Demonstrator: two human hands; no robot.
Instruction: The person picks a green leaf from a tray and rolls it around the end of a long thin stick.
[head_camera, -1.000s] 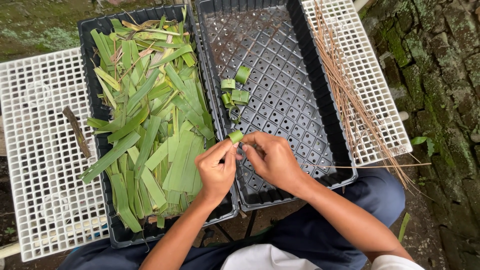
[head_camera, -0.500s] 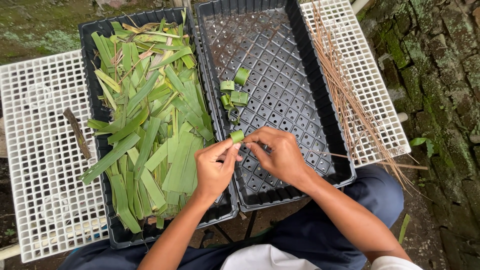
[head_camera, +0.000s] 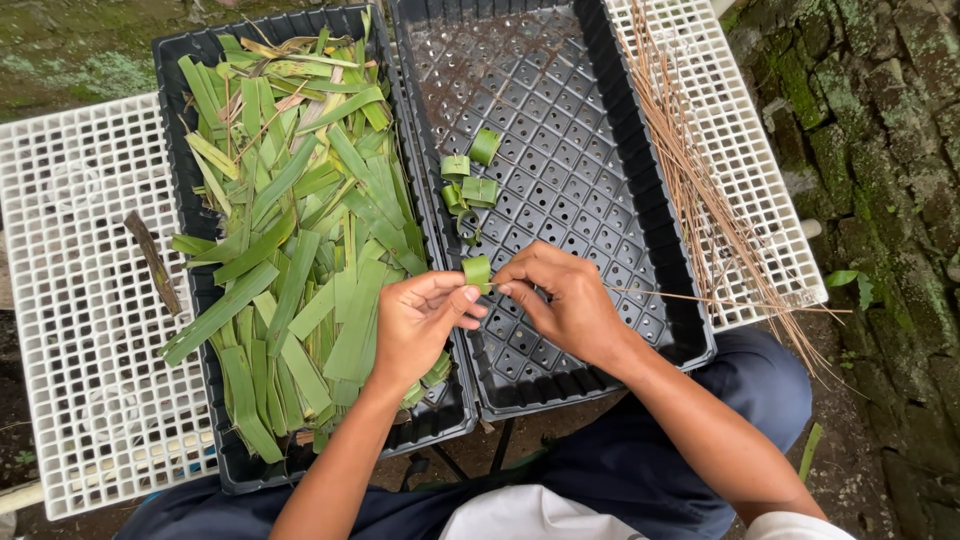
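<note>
My left hand (head_camera: 418, 318) pinches a small rolled green leaf ring (head_camera: 477, 271) between thumb and fingers. My right hand (head_camera: 565, 299) meets it from the right and holds a thin brown stick (head_camera: 700, 297) pushed against the ring. Both hands hover over the near left corner of the right black tray (head_camera: 640, 180). Several finished leaf rings (head_camera: 468, 186) lie in that tray, just beyond my hands. The left black tray (head_camera: 175, 120) is piled with long green leaf strips (head_camera: 290, 240).
A bundle of thin brown sticks (head_camera: 690, 170) lies across a white grid panel (head_camera: 745, 150) on the right. Another white grid panel (head_camera: 70, 300) on the left carries a dark brown strip (head_camera: 152, 262). A mossy stone wall (head_camera: 880, 150) stands at right.
My hands shifted slightly toward me with the leaf ring; the grip stays the same. The trays and leaves have not moved.
</note>
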